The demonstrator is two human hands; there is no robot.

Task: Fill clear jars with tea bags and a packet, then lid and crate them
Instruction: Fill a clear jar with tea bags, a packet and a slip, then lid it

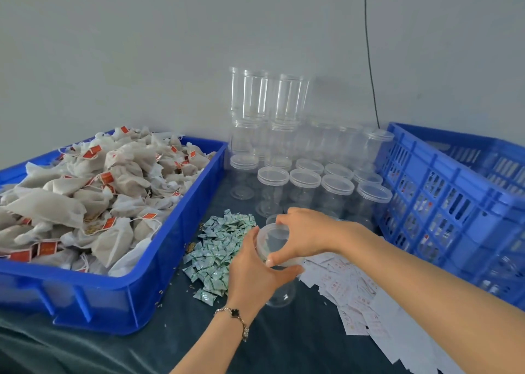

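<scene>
Jar (279, 288), clear plastic, stands on the counter (284, 345) at centre front, btwn the two hands. Left hand (255, 271) grips its body from the left, fingers curled round the wall w/ thumb up near the rim. Right hand (305, 233) sits on top: fingers (279, 218) and thumb bent over and pinching the clear lid (273, 240) at its edge, lid on the jar mouth; can't tell if it's fully seated. Jar looks empty.

Just left of the jar: heap of small green-white packets (218, 248) on the counter. Further left, blue tray (119, 297) piled w/ tea bags (85, 197) on red tags. Just right of the jar, under the right forearm: white paper slips (358, 294) spread out. Behind: lidded empty jars (305, 189) in rows, some stacked. Far right: blue crate (454, 217).
</scene>
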